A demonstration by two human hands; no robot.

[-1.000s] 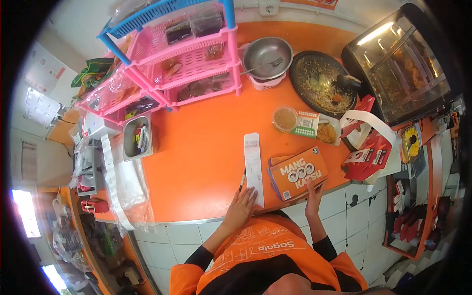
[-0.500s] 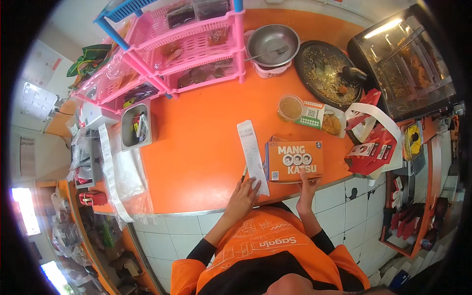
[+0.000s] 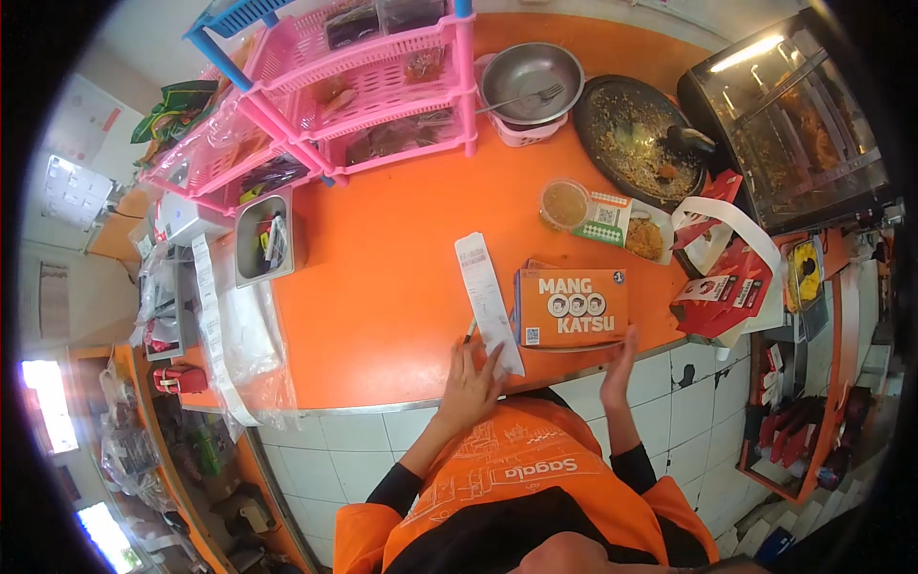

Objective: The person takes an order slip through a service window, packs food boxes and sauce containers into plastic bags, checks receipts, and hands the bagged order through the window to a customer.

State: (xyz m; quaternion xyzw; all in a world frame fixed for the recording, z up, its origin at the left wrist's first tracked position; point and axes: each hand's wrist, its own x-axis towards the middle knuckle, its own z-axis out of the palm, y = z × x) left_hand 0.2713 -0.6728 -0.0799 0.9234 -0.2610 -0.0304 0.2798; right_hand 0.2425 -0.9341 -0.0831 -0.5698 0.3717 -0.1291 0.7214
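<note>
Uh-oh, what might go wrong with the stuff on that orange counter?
The flat orange cardboard box lies near the front edge of the orange counter, so the right hand might bump it off.

The long white paper slip might crumple, since the left hand is at its near end.

The round clear plastic cup with brown contents, beyond the box, might spill if knocked, unless lidded.

Box (image 3: 572, 308) is orange, white-lettered; paper strip (image 3: 486, 295) is white, grey-printed. Counter (image 3: 382, 287) is orange; rack (image 3: 467, 86) is pink and blue.
</note>
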